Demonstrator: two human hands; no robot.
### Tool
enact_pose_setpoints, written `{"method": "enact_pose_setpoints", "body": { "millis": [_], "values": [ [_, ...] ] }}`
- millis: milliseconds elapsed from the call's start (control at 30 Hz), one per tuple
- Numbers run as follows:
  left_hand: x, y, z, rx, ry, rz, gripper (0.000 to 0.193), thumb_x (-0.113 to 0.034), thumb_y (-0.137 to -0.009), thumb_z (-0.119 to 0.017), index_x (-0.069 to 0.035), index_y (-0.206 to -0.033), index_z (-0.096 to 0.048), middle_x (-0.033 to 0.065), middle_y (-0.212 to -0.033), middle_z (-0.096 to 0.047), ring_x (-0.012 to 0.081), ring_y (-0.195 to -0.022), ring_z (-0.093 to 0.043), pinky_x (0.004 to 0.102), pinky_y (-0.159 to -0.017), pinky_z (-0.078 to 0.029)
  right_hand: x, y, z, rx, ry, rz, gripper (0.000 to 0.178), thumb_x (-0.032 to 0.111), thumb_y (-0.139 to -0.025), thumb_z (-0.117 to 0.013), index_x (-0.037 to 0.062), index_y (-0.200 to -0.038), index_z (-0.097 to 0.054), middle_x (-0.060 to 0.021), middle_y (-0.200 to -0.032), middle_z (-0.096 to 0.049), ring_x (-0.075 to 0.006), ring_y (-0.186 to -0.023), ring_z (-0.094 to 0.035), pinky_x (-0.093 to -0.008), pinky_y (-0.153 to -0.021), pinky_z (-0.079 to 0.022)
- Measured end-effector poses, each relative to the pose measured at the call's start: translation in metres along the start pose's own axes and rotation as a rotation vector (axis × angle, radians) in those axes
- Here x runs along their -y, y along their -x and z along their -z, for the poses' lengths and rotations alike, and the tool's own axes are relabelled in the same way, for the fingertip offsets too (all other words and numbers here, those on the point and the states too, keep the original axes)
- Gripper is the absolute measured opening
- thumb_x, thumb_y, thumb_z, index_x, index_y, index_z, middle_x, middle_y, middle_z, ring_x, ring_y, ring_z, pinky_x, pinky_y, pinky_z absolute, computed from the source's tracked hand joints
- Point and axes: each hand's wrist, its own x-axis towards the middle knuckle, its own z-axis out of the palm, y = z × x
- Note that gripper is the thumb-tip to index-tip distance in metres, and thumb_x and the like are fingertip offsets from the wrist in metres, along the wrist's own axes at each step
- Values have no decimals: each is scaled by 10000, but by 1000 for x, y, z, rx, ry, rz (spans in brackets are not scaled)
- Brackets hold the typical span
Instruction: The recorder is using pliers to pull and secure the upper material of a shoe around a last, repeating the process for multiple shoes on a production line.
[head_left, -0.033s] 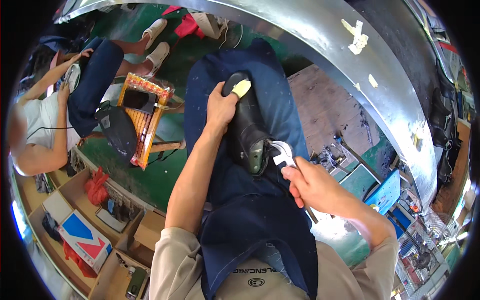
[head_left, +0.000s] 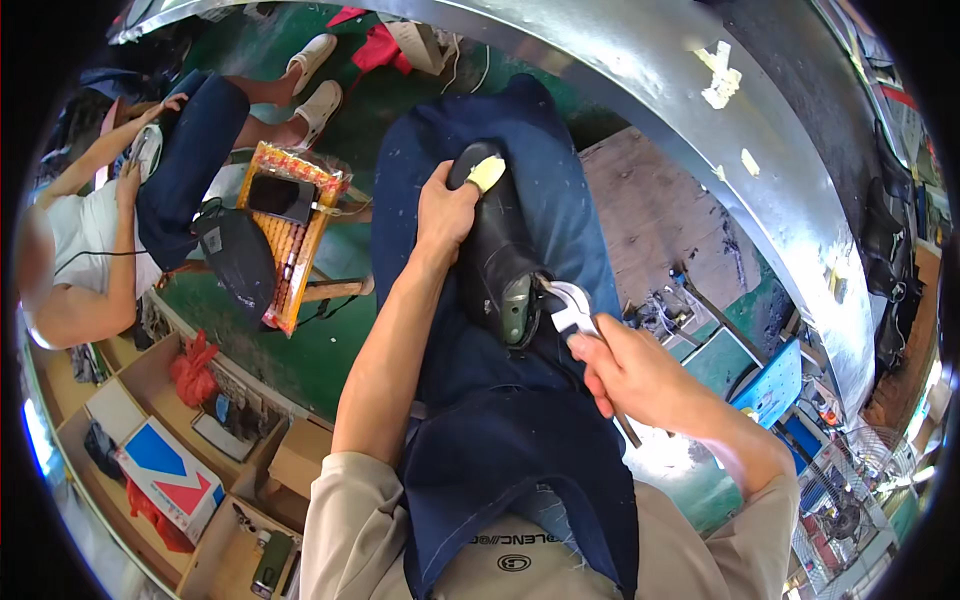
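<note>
A black leather shoe [head_left: 497, 235] lies lengthwise across my lap, on the dark blue apron [head_left: 500, 420]. A green shoe last [head_left: 515, 312] shows at its near end. My left hand [head_left: 447, 212] is wrapped round the far part of the shoe, its thumb covered in something yellow [head_left: 487, 173]. My right hand [head_left: 632, 368] is closed round curved-jawed metal pliers [head_left: 572, 305], like lasting pliers. Their jaw tips are at the right edge of the shoe's near end; whether they grip the leather, I cannot tell.
A curved metal table edge [head_left: 640, 70] arcs across the far and right side. At left, another person [head_left: 95, 235] sits beside a small wooden stool [head_left: 290, 245] with a phone on it. Wooden compartments [head_left: 230, 450] hold boxes and bags. A wire-cage fan [head_left: 850, 500] stands at lower right.
My right hand and the pliers have shifted very slightly to the right, and more of a handle shows below the hand. My left hand keeps its hold on the shoe.
</note>
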Motion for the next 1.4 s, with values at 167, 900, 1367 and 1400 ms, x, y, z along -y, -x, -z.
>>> {"method": "enact_pose_setpoints", "body": {
  "millis": [167, 900, 1367, 1400],
  "values": [
    [22, -41, 30, -67, -20, 112, 681, -183, -849, -659, 78, -1461, -512, 270, -1297, -671, 313, -1133, -695, 371, -953, -540, -23, 53, 11, -85, 23, -52, 322, 298, -1104, -504, -18, -1054, -543, -100, -715, -684, -223, -640, -710, -343, -617, -546],
    [-3, 25, 26, 266, 428, 193, 594, -449, -1141, -334, -37, -1557, -436, 87, -1453, -589, 178, -1287, -583, 328, -1114, -432, -45, -72, 32, -63, -296, 353, 372, 331, -1106, -509, 22, -1285, -613, -29, -876, -673, -102, -781, -637, -287, -691, -514],
    [19, 28, 30, 403, 135, -351, 637, -372, -1135, -394, -76, -1663, -197, 137, -1695, -275, 235, -1560, -252, 353, -1266, -194, 22, -98, 53, -357, 776, 751, 182, 173, -1014, -616, 15, -1061, -539, -224, -864, -679, -408, -804, -688, -486, -643, -535],
    [21, 27, 31, 400, 123, -372, 626, -350, -1136, -403, -74, -1662, -204, 139, -1694, -278, 239, -1559, -255, 351, -1265, -192, 29, -94, 52, -358, 765, 737, 182, 173, -1014, -616, 15, -1061, -539, -224, -864, -679, -408, -804, -688, -486, -643, -535]
  ]
}}
